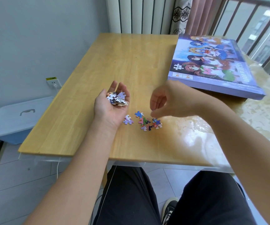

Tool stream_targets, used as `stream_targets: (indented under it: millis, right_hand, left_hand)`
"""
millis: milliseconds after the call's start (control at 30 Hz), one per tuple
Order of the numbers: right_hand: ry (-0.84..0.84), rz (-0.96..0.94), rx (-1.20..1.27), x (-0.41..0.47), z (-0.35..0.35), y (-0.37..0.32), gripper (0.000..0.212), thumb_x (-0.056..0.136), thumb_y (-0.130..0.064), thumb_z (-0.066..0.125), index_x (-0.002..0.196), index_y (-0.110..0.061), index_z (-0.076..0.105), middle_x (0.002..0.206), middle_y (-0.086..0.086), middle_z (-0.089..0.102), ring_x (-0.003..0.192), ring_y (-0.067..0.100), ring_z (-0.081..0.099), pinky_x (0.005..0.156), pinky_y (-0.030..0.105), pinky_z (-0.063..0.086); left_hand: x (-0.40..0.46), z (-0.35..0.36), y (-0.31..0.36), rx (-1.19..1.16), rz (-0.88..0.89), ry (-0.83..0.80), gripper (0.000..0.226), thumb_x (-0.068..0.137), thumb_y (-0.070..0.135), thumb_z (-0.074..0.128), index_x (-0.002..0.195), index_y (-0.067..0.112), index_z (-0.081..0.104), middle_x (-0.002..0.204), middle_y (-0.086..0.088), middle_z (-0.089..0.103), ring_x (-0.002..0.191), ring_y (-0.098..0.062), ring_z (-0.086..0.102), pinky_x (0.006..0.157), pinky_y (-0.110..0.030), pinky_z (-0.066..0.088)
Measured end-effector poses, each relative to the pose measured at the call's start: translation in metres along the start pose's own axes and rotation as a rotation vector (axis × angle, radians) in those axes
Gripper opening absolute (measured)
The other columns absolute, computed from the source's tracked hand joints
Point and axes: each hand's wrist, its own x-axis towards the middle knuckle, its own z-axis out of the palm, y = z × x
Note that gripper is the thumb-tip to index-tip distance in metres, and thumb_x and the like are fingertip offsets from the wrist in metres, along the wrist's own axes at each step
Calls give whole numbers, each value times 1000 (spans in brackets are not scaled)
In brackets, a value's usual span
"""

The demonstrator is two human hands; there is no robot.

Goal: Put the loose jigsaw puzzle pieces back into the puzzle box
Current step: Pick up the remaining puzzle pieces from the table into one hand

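From the head view, the left hand (113,103) lies palm up, fingers loosely cupped under a heap of puzzle pieces (117,98). The right hand (165,101) hovers blurred above the loose pieces (147,122) on the table (98,65); its fingers look pinched, perhaps on one piece, though I cannot tell. Best to gather several pieces per pinch, keeping the left palm level. The puzzle box (215,65) sits closed, far right.

A light wooden table (122,65) carries a closed puzzle box (215,65) at its far right and a small scatter of loose jigsaw pieces (144,121) near its front edge.
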Motion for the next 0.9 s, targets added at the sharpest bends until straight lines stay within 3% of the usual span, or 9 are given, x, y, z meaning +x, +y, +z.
stream_targets:
  millis: [133,267,333,400,567,667,833,900]
  right_hand:
    - [138,-119,122,28,0,-31,12,76,-21,85,81,-15,75,77,-2,75,74,16,71,74,40,59]
    - [193,-197,63,49,14,-52,29,76,-18,88,100,-9,75,94,2,75,90,16,70,82,35,55]
    - [266,-206,69,49,16,-49,31,77,-24,87,104,-13,74,99,-1,74,91,12,69,79,29,55]
    - [300,-208,128,43,15,-37,26,78,-26,86,100,-15,76,95,-4,74,84,9,69,76,26,56]
    - [-111,-185,-35,29,37,-18,31,83,-30,80,114,-28,75,100,-18,69,93,3,64,83,28,54]
    - [-121,-241,-81,30,52,-17,33,84,-33,79,117,-28,73,113,-4,64,94,14,59,83,33,50]
    - [-143,-195,-49,30,48,-14,9,85,-21,77,93,-24,76,90,-5,65,69,19,70,58,44,60]
    - [-153,-176,-45,29,44,-13,7,85,-18,77,89,-22,75,88,-2,70,73,23,72,62,48,60]
  left_hand:
    - [0,1,1,51,-10,4,47,108,32,31,97,3,66,93,-15,65,78,-26,67,78,-34,55]
    - [-2,-2,1,100,2,-4,46,109,31,27,101,6,65,105,-16,65,97,-28,64,86,-34,49]
    - [-1,-3,3,54,1,-12,45,108,30,27,100,6,64,102,-15,65,90,-26,66,90,-33,48]
    - [1,-2,7,-15,12,6,46,108,29,28,98,5,65,93,-15,66,77,-26,68,81,-32,54]
    - [2,-2,13,-149,39,10,45,108,27,30,98,1,64,91,-19,64,78,-29,66,66,-34,57]
    - [0,-2,13,-150,37,10,44,108,27,30,101,0,64,93,-19,64,79,-30,66,68,-35,58]
    - [-1,0,11,-175,25,9,45,109,26,31,103,-4,64,95,-24,63,85,-34,65,78,-40,56]
    - [-2,0,10,-175,19,-1,46,109,26,30,104,-5,63,95,-25,64,86,-36,66,78,-42,57]
